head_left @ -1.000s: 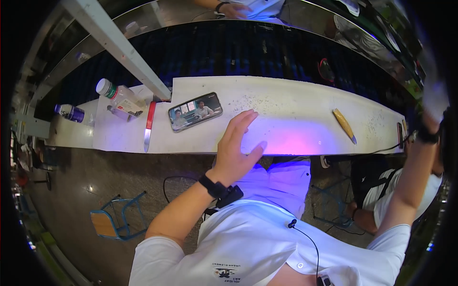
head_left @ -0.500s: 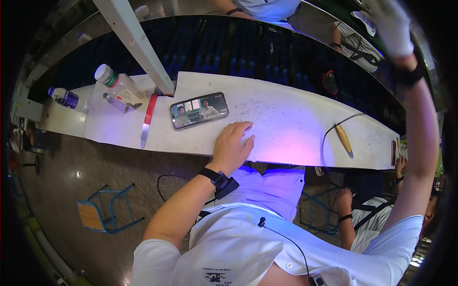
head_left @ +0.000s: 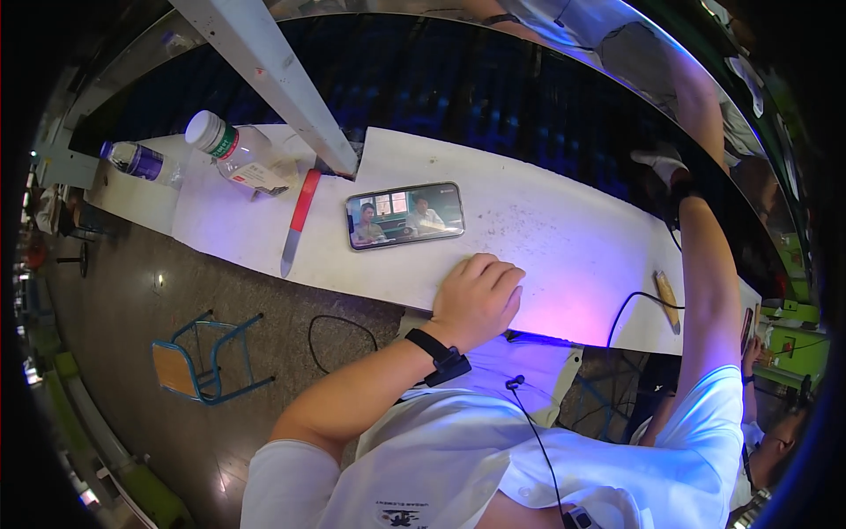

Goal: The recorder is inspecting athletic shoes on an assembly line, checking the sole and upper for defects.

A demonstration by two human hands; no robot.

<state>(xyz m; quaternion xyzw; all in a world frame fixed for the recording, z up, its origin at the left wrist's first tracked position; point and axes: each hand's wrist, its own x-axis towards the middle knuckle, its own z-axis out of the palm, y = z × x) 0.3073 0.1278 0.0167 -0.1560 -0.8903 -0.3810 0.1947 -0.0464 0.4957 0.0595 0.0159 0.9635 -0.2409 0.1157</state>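
My left hand rests at the near edge of the white bench top, its fingers loosely bent and holding nothing. Just beyond it lies a smartphone with a video on its screen. A knife with a red handle is left of the phone. My right hand, in a white glove, reaches over the dark slatted surface behind the bench. Its fingers are dim and small, so whether they hold anything does not show. Near my right forearm lies a tool with a yellow handle.
A white-capped clear bottle and a purple-labelled bottle stand or lean at the left. A grey metal post rises there. A stool is on the floor. A black cable hangs over the edge; a co-worker sits at right.
My right hand has come down from high at the upper right to low over the dark surface. The view has shifted, and the left hand's fingers are more bent.
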